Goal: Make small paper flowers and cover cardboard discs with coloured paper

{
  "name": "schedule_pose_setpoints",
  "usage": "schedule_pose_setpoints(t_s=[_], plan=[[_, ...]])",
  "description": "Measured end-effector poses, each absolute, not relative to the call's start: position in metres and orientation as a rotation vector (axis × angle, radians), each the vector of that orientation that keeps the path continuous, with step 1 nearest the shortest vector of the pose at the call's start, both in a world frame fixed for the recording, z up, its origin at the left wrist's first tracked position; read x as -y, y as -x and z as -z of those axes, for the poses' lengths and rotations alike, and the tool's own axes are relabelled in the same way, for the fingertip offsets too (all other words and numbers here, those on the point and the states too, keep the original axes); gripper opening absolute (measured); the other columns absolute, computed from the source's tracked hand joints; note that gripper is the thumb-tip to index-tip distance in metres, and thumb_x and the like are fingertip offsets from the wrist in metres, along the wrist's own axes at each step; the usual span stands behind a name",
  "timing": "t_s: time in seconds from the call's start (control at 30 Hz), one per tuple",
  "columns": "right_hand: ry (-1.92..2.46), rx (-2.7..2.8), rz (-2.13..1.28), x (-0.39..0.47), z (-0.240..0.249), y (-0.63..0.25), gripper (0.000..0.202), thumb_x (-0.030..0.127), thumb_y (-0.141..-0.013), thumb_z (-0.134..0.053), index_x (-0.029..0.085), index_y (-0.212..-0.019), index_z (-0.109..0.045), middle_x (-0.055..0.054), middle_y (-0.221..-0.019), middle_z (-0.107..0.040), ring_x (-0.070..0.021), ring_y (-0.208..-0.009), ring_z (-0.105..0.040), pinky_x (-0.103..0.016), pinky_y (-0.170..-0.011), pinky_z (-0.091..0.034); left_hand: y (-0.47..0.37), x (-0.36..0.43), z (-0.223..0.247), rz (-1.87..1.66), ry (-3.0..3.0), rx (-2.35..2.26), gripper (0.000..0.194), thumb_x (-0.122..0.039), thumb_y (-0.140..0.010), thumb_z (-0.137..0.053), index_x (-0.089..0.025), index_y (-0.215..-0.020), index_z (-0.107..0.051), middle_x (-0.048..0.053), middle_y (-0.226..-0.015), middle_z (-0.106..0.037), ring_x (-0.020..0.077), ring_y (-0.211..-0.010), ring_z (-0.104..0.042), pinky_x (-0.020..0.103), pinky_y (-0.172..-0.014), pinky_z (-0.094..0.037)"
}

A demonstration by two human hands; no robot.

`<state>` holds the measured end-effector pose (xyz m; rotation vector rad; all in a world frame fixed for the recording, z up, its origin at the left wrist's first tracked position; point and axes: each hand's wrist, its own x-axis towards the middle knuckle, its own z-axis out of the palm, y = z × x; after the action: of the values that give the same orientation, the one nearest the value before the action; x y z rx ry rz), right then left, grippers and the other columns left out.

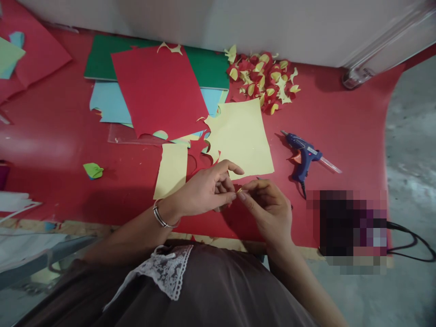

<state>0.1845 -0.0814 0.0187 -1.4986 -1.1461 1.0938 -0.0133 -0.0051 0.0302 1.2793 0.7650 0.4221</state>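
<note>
My left hand, with a bracelet at its wrist, is closed in a pinch, its index finger stretched out above. My right hand pinches a tiny piece of yellow paper between thumb and forefinger. The two sets of fingertips meet at this piece, and most of it is hidden by them. A bit of red shows under my left fingers, too small to make out. Just beyond my hands lies a pale yellow sheet with scalloped cuts along its left edge. A narrower yellow strip is beside my left wrist.
A blue glue gun with a lit red light lies to the right. Several small red and yellow paper pieces are heaped at the back. Red sheets cover a green board. A green paper piece lies left.
</note>
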Motion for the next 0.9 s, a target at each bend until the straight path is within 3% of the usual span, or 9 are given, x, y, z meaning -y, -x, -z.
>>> schedule_pose_setpoints(t_s=[0.23,0.9], plan=[[1.491,1.155,-1.083,0.0828,-0.0176,-0.1851,0.013,0.028,-0.089,-0.087,0.025,-0.096,-0.076,0.000,-0.088,-0.078,-0.0139,-0.072,-0.072,-0.027,-0.070,-0.061,0.0126,0.0053,-0.0306,-0.441,-1.210,-0.758,0.035,-0.021,-0.095,-0.069,-0.021,-0.126,-0.052,-0.003,-0.083,-0.068,0.0125,-0.067,-0.071,0.023,-0.060,-0.058],[1.509,1.134,-1.121,0.0808,-0.0199,-0.1859,0.020,0.039,-0.089,-0.089,0.025,-0.095,-0.076,-0.002,-0.088,-0.079,-0.0169,-0.073,-0.073,-0.031,-0.069,-0.062,0.0127,0.0057,-0.0327,-0.411,-1.374,-0.763,0.029,-0.017,-0.094,-0.065,-0.023,-0.121,-0.055,-0.002,-0.083,-0.071,0.0112,-0.069,-0.068,0.022,-0.066,-0.055]])
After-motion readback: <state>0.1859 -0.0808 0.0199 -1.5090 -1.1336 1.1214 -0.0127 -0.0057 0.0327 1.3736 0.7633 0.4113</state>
